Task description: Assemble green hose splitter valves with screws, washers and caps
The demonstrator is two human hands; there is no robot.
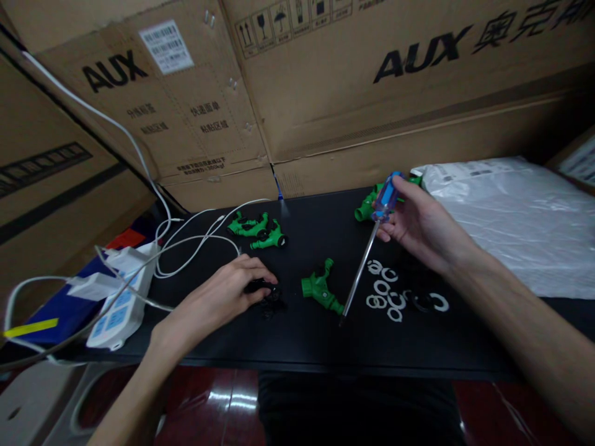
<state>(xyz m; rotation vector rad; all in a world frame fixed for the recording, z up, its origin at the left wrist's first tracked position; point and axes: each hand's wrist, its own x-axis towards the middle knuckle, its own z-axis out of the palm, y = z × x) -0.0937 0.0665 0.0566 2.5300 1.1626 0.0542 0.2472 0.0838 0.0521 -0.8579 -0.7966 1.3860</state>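
Note:
My right hand (416, 226) grips a screwdriver (387, 197) by its clear blue and purple handle. Its long metal shaft slants down, with the tip by the lower end of a green Y-shaped fitting (320, 290); whether they touch I cannot tell. My left hand (239, 285) has its fingers closed together over a small pile of black parts (269, 306), dark against the black table. What sits between those fingers is hard to make out. To the right of the fitting lie several white rings (382, 287), with some dark rings (421, 301) beside them.
More green fittings (248, 226) with black parts lie at the back left, and others (365, 207) behind my right hand. White cables (199, 238) run from a power strip (123, 303) on the left. Cardboard boxes (325, 111) wall the back; a plastic-wrapped package (520, 217) fills the right.

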